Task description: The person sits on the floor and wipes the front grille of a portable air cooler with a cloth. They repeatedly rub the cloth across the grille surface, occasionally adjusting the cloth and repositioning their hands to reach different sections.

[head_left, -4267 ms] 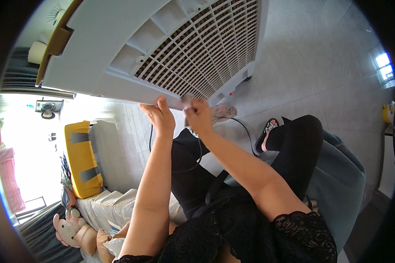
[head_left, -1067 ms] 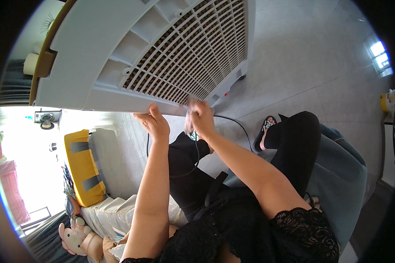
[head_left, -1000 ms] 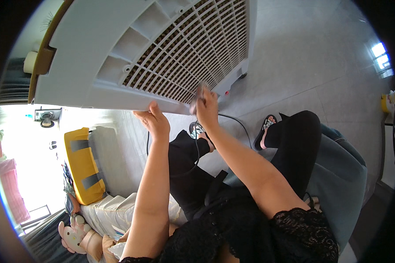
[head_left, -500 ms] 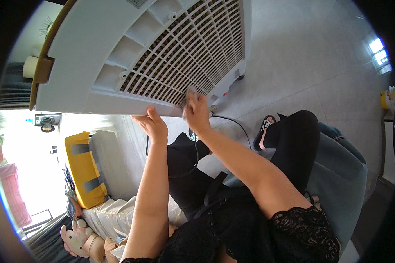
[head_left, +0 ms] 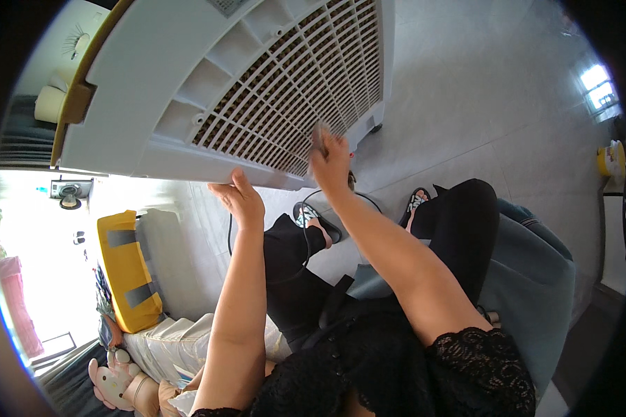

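Observation:
A large white plastic air cooler (head_left: 188, 90) with a slotted back grille (head_left: 292, 104) leans toward me. My left hand (head_left: 240, 198) is under its lower edge, fingers spread, propping it. My right hand (head_left: 330, 156) is pressed on the grille and grips a small grey cloth (head_left: 320, 135), partly hidden by the fingers. A black cord (head_left: 306, 229) runs down from the cooler across my lap.
I sit on a grey-blue seat (head_left: 535, 278), legs in black, sandals on the grey tiled floor (head_left: 480, 104). A yellow box with grey strips (head_left: 126, 271) and white bags (head_left: 174, 344) lie at my left, a plush toy (head_left: 111, 375) below them. A yellow object (head_left: 608, 158) stands far right.
The cooler has tipped closer to me. My right hand with the cloth has moved along the grille, and my left hand has stayed under the lower edge.

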